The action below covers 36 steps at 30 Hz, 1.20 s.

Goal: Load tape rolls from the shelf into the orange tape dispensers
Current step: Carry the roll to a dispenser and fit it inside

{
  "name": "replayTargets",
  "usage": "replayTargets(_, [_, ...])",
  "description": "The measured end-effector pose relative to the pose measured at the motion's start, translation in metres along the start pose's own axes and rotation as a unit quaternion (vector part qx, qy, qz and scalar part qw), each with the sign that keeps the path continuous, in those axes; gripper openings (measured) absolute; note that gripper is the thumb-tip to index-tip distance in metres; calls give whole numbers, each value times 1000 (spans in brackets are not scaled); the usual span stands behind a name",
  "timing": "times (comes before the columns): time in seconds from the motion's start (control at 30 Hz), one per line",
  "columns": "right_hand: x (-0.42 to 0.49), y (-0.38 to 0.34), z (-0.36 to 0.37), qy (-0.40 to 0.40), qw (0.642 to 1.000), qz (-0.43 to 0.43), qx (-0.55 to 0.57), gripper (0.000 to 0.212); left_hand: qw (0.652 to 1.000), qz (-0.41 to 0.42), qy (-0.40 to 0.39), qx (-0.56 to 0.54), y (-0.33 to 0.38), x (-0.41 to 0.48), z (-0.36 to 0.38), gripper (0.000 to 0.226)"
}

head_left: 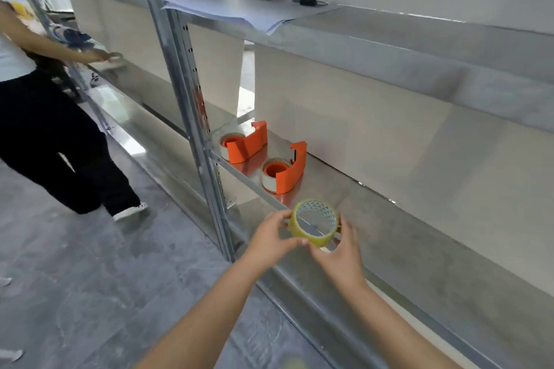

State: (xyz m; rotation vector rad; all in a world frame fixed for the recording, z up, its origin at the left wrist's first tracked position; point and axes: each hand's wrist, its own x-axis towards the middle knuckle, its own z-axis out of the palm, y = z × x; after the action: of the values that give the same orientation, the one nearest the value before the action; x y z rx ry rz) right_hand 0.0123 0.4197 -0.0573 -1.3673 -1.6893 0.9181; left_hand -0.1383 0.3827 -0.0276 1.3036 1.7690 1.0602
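Observation:
A yellowish clear tape roll is held between both hands just above the front edge of the metal shelf. My left hand grips its left rim and my right hand grips its right and lower side. Farther back on the same shelf lie two orange tape dispensers, each with a roll seated in it: the nearer dispenser and the farther dispenser by the upright post.
A metal upright post stands just left of the dispensers. The upper shelf holds paper sheets and a black pen-like item. Another person walks at the left on the grey floor.

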Motion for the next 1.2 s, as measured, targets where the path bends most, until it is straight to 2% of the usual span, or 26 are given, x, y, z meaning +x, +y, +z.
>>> replayTargets(0.13, [33, 3, 19, 38, 999, -10, -6, 84, 1000, 6, -10, 22, -5, 43, -5, 66])
replayTargets(0.33, [60, 16, 34, 54, 998, 45, -3, 72, 996, 38, -59, 55, -18, 90, -2, 64])
replayTargets(0.53, [60, 21, 44, 83, 993, 72, -46, 68, 992, 23, -120, 21, -30, 112, 1, 66])
replayTargets(0.67, [52, 20, 53, 119, 986, 86, -75, 80, 986, 47, -156, 25, -33, 118, -5, 66])
replayTargets(0.77, [44, 14, 62, 125, 982, 96, -103, 112, 976, 91, -190, 61, -37, 119, -20, 74])
replayTargets(0.83, [43, 4, 72, 151, 979, 104, -94, 120, 968, 124, -209, 67, -40, 125, -39, 76])
replayTargets(0.93, [57, -18, 91, 197, 972, 72, -106, 111, 956, 205, -204, 39, -45, 144, -71, 53])
replayTargets(1.0, [71, -36, 104, 202, 970, 43, -129, 105, 962, 224, -153, 22, -48, 157, -87, 44])
replayTargets(1.1, [90, -58, 122, 171, 975, 8, -141, 88, 977, 197, -77, 33, -55, 177, -100, 54])
replayTargets(1.2, [105, -67, 134, 104, 981, 18, -161, 68, 988, 110, -101, 33, -60, 189, -100, 70])
